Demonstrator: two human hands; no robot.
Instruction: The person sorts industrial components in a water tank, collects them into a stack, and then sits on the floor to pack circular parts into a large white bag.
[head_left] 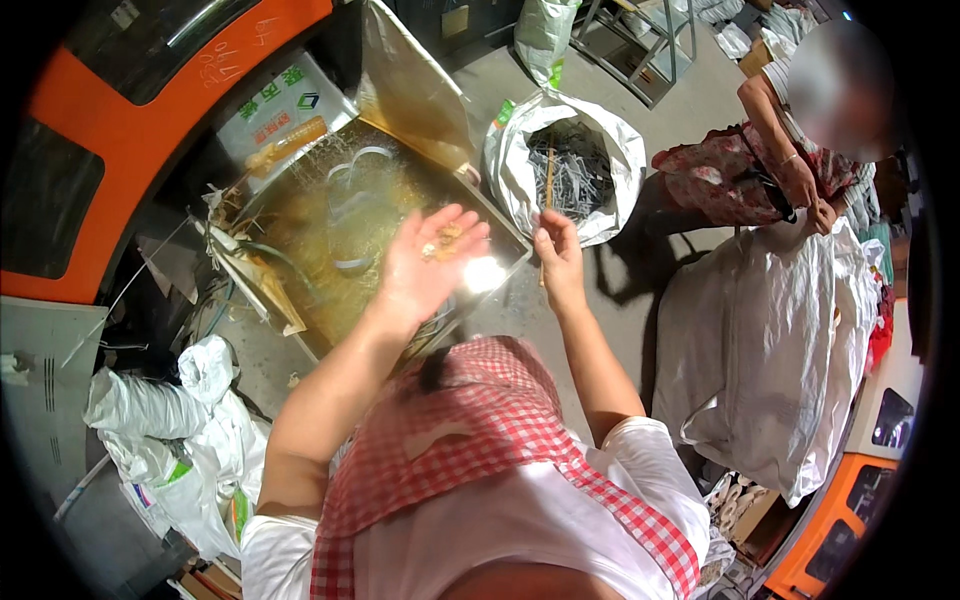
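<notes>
My left hand is palm up with its fingers stretched out, over the near right part of a wide square tub. Small yellowish pieces rest on the palm; I cannot make out their kind. To the right of the tub, my right hand is closed, thumb against fingers, on a thin wooden stick. The stick's far end reaches over an open white sack with grey strips in it. Murky yellowish liquid and pale clear loops show in the tub.
An orange machine stands at the left. White bags are heaped at the lower left. On the right, a person handles the top of a large stuffed white sack. A metal frame stands at the back.
</notes>
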